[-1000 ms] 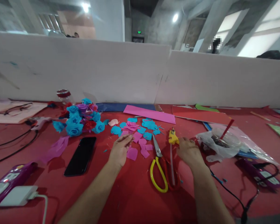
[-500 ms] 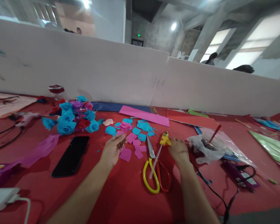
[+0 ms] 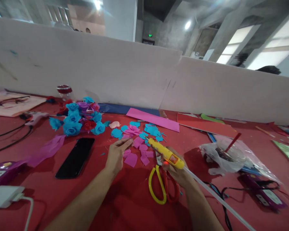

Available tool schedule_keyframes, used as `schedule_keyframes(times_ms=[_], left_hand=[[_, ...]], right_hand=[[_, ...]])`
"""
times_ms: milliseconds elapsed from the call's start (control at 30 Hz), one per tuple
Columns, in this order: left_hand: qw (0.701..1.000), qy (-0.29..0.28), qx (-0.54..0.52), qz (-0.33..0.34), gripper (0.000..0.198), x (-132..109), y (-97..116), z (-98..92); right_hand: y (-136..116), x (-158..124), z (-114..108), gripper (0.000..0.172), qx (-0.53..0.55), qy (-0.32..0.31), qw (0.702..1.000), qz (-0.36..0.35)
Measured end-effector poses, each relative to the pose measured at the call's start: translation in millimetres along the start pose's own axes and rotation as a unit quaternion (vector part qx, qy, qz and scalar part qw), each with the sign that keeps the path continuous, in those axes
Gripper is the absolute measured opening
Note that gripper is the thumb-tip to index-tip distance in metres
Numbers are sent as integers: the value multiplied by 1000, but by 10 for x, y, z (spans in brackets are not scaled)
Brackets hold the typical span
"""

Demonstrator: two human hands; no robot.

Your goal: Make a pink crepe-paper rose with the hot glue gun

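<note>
My right hand [image 3: 175, 170] is closed around a yellow hot glue gun [image 3: 167, 153], its nozzle pointing left toward the paper pieces. A red light glows on the gun, and a long translucent glue stick [image 3: 216, 194] sticks out of its back. My left hand [image 3: 115, 156] is pinched just below a pink paper flower [image 3: 132, 130]; its thin stem is mostly hidden by my fingers. Pink paper petals [image 3: 131, 159] and blue paper petals [image 3: 152, 129] lie scattered between my hands. Scissors with one yellow and one red handle [image 3: 157, 189] lie under the gun, blades partly covered.
Blue, purple and red paper roses [image 3: 72, 123] are bunched at left, near a black phone [image 3: 75, 158]. A pink-grey glue gun [image 3: 36, 118] lies farther left. A plastic cup in a bag [image 3: 227, 155] and a purple power strip [image 3: 263, 192] stand at right. A white partition [image 3: 106, 70] closes the back.
My right hand has lifted the glue gun and swung its nozzle left toward my left hand. My left hand stays pinched near the pink flower. The view has shifted slightly.
</note>
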State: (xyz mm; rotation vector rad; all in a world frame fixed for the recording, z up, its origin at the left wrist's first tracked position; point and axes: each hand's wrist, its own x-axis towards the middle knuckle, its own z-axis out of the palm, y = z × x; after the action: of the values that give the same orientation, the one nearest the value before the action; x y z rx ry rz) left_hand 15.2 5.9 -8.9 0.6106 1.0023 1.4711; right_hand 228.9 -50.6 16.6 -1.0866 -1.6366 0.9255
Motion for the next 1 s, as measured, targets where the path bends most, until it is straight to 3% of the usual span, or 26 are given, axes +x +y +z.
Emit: schedule_keyframes(times_ms=[167, 633, 1000], left_hand=[[1000, -6, 19, 14, 28, -52, 2, 51], [1000, 0, 0, -5, 27, -60, 26, 49], [999, -33, 41, -2, 25, -143, 19, 79]], right_hand=[[-25, -19, 85, 28, 17, -38, 999, 8], [-110, -7, 98, 26, -10, -22, 1000, 11], [-116, 24, 135, 22, 33, -20, 998, 45]])
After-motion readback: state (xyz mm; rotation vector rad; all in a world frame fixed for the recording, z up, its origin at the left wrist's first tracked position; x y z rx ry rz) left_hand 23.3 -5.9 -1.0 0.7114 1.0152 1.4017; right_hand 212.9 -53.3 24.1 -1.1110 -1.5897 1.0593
